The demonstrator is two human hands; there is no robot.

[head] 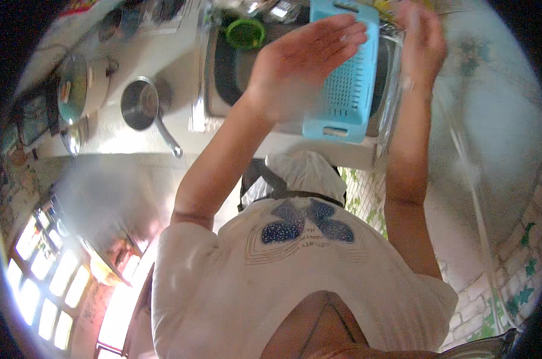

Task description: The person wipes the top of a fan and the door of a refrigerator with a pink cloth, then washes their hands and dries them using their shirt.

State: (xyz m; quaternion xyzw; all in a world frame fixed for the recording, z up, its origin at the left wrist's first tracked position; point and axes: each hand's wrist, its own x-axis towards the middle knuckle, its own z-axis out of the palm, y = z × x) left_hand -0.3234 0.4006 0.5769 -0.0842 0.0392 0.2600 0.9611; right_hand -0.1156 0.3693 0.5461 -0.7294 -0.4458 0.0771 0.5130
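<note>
My left hand (297, 67) is stretched out over a light blue plastic draining basket (356, 107) with a slotted base. Its fingers are straight and it grasps nothing; whether it touches the basket I cannot tell. The basket lies across a stainless steel sink (235, 76). Inside the sink, left of that hand, is a round green plastic container (245, 34). My right hand (421, 40) is raised at the sink's right edge, blurred by motion. Something yellow (389, 6) shows beside its fingers at the top edge, and I cannot see whether the hand holds anything.
A metal saucepan (139, 104) stands on the counter (176, 80) at left, its handle pointing toward me. Farther left is a larger round pan or pot (73, 89). Shiny items (282, 10) sit at the sink's back. A pale hose or cable (466, 157) runs down the right side.
</note>
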